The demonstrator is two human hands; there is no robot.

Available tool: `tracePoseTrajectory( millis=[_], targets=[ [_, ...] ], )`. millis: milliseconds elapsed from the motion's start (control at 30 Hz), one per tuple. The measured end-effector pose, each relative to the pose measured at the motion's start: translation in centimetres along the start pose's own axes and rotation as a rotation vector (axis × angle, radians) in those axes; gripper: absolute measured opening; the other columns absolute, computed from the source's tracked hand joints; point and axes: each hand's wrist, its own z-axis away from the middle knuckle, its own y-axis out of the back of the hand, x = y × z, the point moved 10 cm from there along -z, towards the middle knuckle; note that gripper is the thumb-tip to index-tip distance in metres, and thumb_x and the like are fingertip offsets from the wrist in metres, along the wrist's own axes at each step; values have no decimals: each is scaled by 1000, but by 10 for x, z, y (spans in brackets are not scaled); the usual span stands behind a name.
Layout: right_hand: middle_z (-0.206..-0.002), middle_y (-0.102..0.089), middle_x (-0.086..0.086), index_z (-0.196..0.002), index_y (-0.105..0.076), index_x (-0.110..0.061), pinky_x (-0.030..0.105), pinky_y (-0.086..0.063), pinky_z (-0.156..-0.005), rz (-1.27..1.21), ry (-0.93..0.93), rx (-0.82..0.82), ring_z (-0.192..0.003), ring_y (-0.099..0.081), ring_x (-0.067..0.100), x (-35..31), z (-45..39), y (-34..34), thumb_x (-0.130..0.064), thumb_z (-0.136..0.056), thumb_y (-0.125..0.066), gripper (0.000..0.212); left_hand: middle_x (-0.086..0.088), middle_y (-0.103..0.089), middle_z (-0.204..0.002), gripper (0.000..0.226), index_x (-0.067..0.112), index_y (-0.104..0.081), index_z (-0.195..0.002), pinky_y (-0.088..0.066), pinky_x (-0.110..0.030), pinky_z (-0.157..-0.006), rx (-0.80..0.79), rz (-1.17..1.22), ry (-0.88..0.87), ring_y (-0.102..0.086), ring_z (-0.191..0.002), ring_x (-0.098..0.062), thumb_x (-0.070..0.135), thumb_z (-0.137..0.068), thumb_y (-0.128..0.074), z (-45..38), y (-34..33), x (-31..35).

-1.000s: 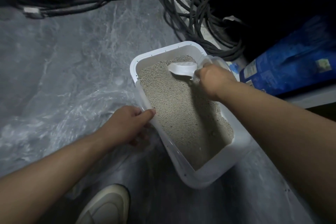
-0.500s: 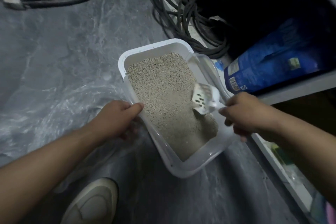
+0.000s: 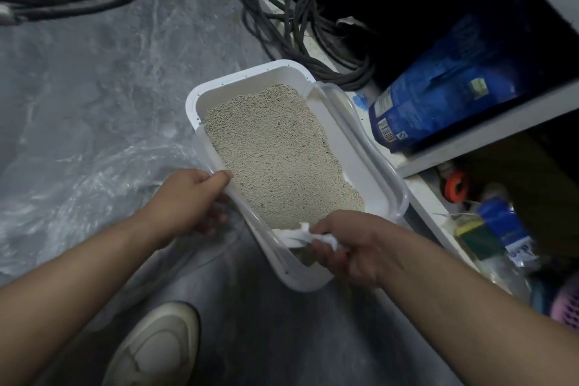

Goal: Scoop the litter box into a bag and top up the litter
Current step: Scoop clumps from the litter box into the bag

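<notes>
Our left hand (image 3: pixel 188 204) grips the litter box (image 3: pixel 369 172) rim; our right hand (image 3: pixel 347 247) holds the scoop (image 3: pixel 293 236) at lower centre. Lifting fast could fling litter (image 3: pixel 279 153) onto the floor (image 3: pixel 94 78).

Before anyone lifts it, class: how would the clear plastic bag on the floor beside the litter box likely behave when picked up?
The clear plastic bag lies crumpled and flattened against the floor, so it is probably floppy and very light. Its glossy wrinkles suggest thin, slippery film that may need both hands to hold open. It looks liable to tear under heavy litter.
</notes>
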Motion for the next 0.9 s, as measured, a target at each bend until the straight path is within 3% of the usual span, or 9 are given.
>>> tracePoseTrajectory(
  millis=[67, 133, 300, 367, 533, 700, 767, 900],
  targets=[
    [-58, -53, 8, -128, -51, -2, 13, -25, -24, -109, 54, -14, -32, -47, 7, -6, -11, -13, -6, -102, -39, 30, -25, -75, -82, 49, -3, -65, -96, -51, -42, -62, 1, 10, -6, -68, -77, -58, 46, -99, -60, 0, 0, 0],
    [-51, -52, 5, -111, -57, -5, 12, -24, -26, -112, 136, 18, -31, -44, 7, -10, -15, -20, -6, -103, -38, 20, -25, -76, -84, 48, -2, -66, -95, -51, -44, -64, 2, 16, -3, -67, -81, -60, 45, -99, -60, 1, -1, 0],
    [-54, -50, 5, -91, -56, -8, 12, -21, -31, -16, 278, 123, -35, -41, 8, -11, -18, -16, -11, -103, -46, 17, -21, -76, -92, 43, -2, -66, -94, -51, -32, -52, 4, 64, 1, -70, -66, -37, 40, -101, -59, 3, -4, 1],
    [-52, -50, 5, -90, -55, -8, 12, -21, -30, -62, 275, 115, -34, -40, 8, -9, -19, -15, -11, -104, -46, 17, -18, -76, -92, 43, -2, -66, -96, -52, -32, -51, 2, 65, 2, -71, -66, -35, 40, -102, -59, 3, -5, 0],
    [-54, -52, 6, -92, -57, -7, 13, -21, -32, -110, 322, 132, -40, -41, 11, -8, -21, -20, -10, -103, -47, 16, -27, -74, -81, 44, 3, -65, -82, -53, -46, -64, 2, 55, -13, -68, -80, -60, 43, -101, -60, 3, -4, 2],
    [-59, -53, 7, -95, -58, -8, 14, -20, -35, -97, 325, 160, -42, -43, 12, -17, -25, -24, -12, -103, -48, 14, -19, -75, -83, 44, 2, -66, -87, -54, -40, -57, 9, 66, -23, -71, -67, -43, 42, -102, -59, 3, -3, 1],
    [-57, -53, 6, -95, -58, -7, 14, -19, -35, -116, 342, 155, -40, -42, 12, -19, -26, -26, -14, -103, -48, 15, -19, -76, -84, 45, 0, -67, -88, -55, -42, -58, 9, 65, -21, -72, -70, -47, 42, -101, -59, 4, -3, 2],
    [-59, -55, 6, -109, -60, -7, 14, -21, -32, -127, 361, 156, -38, -43, 12, -30, -37, -28, -16, -104, -49, 15, -21, -76, -81, 47, -3, -69, -90, -56, -39, -54, 18, 60, -28, -71, -62, -36, 41, -102, -59, 4, -3, 3]
  ],
)
